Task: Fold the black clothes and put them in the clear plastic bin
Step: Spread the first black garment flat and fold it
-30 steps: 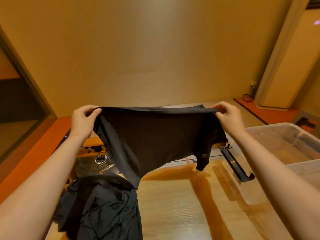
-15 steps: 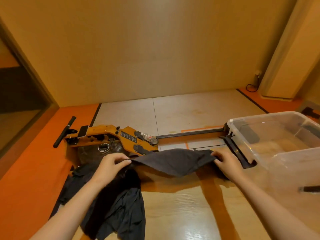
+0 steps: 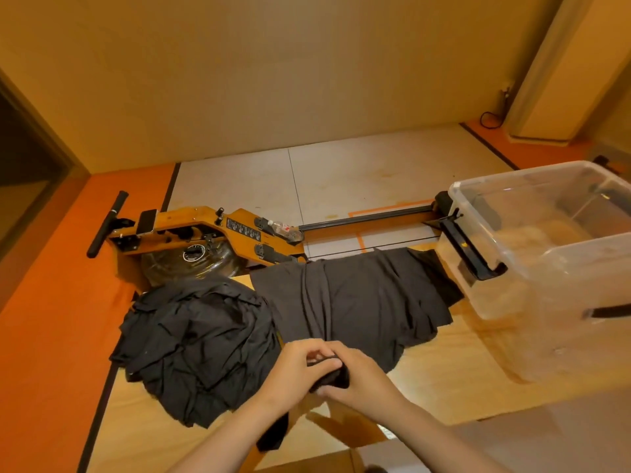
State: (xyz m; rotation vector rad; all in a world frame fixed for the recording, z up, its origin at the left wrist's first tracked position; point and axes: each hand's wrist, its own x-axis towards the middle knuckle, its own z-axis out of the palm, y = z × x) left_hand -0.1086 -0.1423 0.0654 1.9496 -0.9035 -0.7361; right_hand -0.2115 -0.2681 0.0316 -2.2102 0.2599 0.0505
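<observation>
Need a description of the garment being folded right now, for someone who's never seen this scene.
Start at the clear plastic bin on the right of the wooden table. Directly left of it lies the spread black garment, laid out fairly flat. Unlike the crumpled black pile further left, its near edge is gripped by the left hand and right hand.

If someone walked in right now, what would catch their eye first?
Probably the black garment spread flat on the wooden surface, its near edge gripped by the left hand and right hand together. A crumpled pile of black clothes lies to its left, and the clear plastic bin stands at the right. Beyond, an orange rowing machine lies on the floor.
</observation>
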